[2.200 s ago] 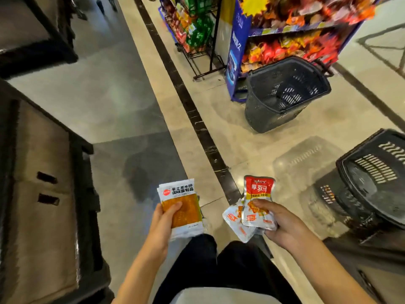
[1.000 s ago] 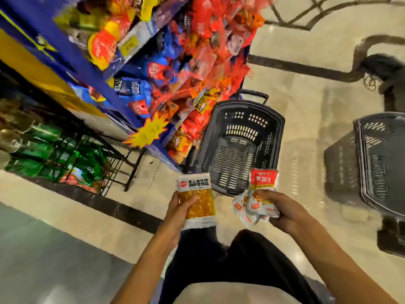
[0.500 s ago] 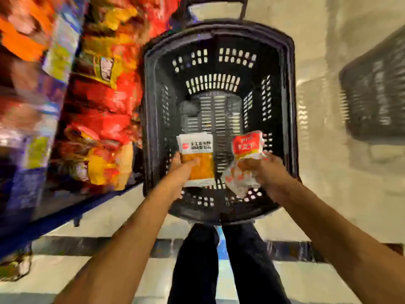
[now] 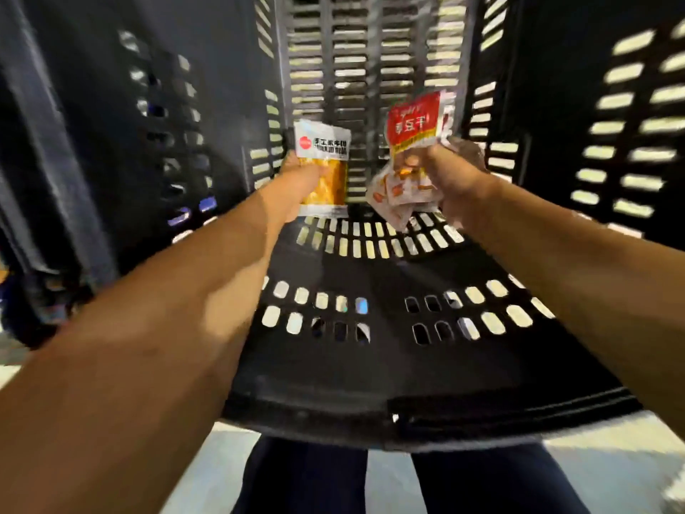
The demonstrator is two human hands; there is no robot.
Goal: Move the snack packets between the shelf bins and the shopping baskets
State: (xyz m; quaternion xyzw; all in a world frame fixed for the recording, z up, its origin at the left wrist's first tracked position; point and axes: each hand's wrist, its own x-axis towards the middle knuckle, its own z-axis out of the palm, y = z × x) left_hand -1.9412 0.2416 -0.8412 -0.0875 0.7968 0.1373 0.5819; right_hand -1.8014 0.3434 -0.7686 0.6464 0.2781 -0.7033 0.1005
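Both hands are closed on snack packets deep inside the basket (image 4: 370, 369). The left hand (image 4: 296, 181) pinches the orange packet (image 4: 328, 172) by its left edge, thumb across the front and the other fingers hidden behind it. That packet stands upright, its white top band with a red dot and dark print facing the camera. The right hand (image 4: 454, 178) is curled into a fist round the red packet (image 4: 413, 124), which sticks up above the knuckles with its print upside down. The same fist grips a bunch of small packets (image 4: 396, 196), white with orange and red marks, that hang crumpled below it; their number cannot be told. The two loads sit side by side and apart, in front of the basket's slotted middle panel and just beyond the rows of slots in its near wall. Whether any packet touches the basket cannot be told. Both bare forearms reach in over the basket's near rim, the left one blurred. The basket is dark plastic and fills nearly the whole view, with pale light showing through the slots in its side walls. Below the near rim are dark trousers (image 4: 304, 480) and a strip of pale floor (image 4: 222, 450).
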